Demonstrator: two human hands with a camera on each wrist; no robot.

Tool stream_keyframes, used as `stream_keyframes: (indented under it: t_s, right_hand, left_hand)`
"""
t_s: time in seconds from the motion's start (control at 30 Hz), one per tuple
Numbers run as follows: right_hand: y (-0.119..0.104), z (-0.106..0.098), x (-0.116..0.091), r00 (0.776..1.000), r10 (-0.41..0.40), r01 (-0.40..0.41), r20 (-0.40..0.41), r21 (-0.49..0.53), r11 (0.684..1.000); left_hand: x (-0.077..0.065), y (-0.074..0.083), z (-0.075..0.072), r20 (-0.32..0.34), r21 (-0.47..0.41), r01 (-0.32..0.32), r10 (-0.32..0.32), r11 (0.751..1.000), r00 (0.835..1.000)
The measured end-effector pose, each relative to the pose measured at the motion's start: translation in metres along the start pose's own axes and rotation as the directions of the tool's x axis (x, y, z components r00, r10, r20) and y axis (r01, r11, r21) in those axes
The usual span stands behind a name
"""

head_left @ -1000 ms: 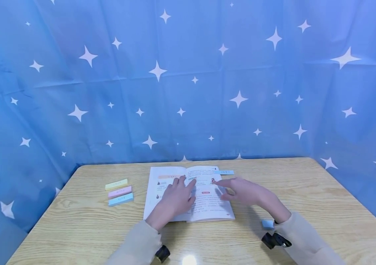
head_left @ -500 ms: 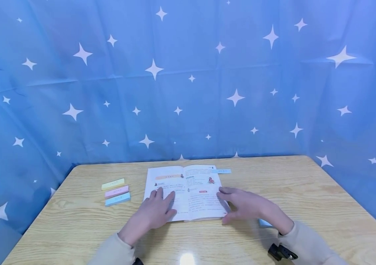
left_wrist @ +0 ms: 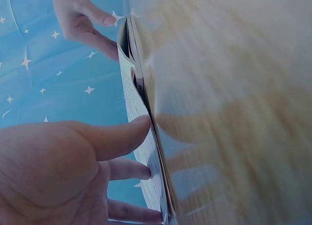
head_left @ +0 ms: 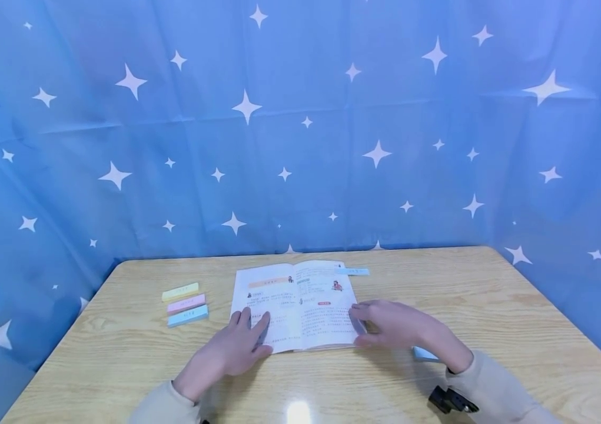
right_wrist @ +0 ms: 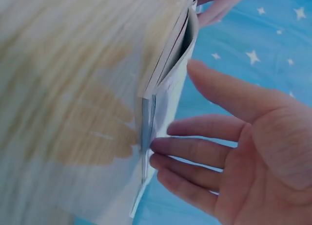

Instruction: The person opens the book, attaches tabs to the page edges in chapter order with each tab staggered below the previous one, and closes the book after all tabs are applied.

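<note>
Behind everything hangs a blue star-patterned curtain [head_left: 300,135], beyond the book from where the person sits. Under the book runs the wood-grain table [head_left: 115,359]. The book [head_left: 296,300] lies spread out, print up, and both hands attend to it.

The right hand [head_left: 392,324] is at the book's right edge, fingers extended and gripping nothing; its thumb sits by the lower right corner, though I can't tell whether it touches. The left hand [head_left: 233,346] rests on the book's lower left corner, fingers spread and relaxed, thumb at the near edge, also gripping nothing.

To my eye, the step in hand is steadying the book and settling its pages. Seen along its near edge, the paper bows up with a gap beneath, so I'd press with flat fingers from the spine outward, evenly on both sides, without dragging the sheets or creasing a corner.

Left of the book lie three pads: blue [head_left: 188,316] nearest the person, pink [head_left: 186,304] next, yellow [head_left: 180,292] farthest. Right of the book, a blue piece [head_left: 424,354] peeks out by the right forearm, which should lift clear of it. Smallest, a blue tab [head_left: 353,271] juts from the book's upper right edge; fingers sweeping there could catch it.
</note>
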State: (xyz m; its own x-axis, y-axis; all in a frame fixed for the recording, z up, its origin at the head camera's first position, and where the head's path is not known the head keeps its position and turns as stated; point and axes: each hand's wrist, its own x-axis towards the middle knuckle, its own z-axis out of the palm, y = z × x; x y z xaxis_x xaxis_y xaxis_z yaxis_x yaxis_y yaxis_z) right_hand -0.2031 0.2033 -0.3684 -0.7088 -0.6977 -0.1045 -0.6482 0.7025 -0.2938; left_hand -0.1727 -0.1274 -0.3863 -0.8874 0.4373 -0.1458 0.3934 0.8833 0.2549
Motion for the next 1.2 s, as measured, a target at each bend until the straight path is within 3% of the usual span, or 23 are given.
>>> stream_keyframes:
  t_s: [0.23, 0.87, 1.2]
  right_hand:
    - [-0.001, 0.002, 0.001, 0.995, 0.088, -0.089, 0.041, 0.009, 0.996]
    - [-0.012, 0.006, 0.004, 0.998, 0.021, -0.026, 0.054, 0.083, 0.996]
    - [-0.021, 0.011, 0.009, 0.997, -0.003, 0.017, -0.082, 0.174, 0.985]
  left_hand:
    - [0.003, 0.001, -0.002, 0.011, 0.013, 0.003, -0.003, 1.0, 1.0]
    - [0.001, -0.001, 0.0, 0.02, 0.004, 0.002, -0.002, 1.0, 1.0]
    - [0.001, 0.0, 0.0, 0.029, 0.005, -0.001, 0.001, 1.0, 1.0]
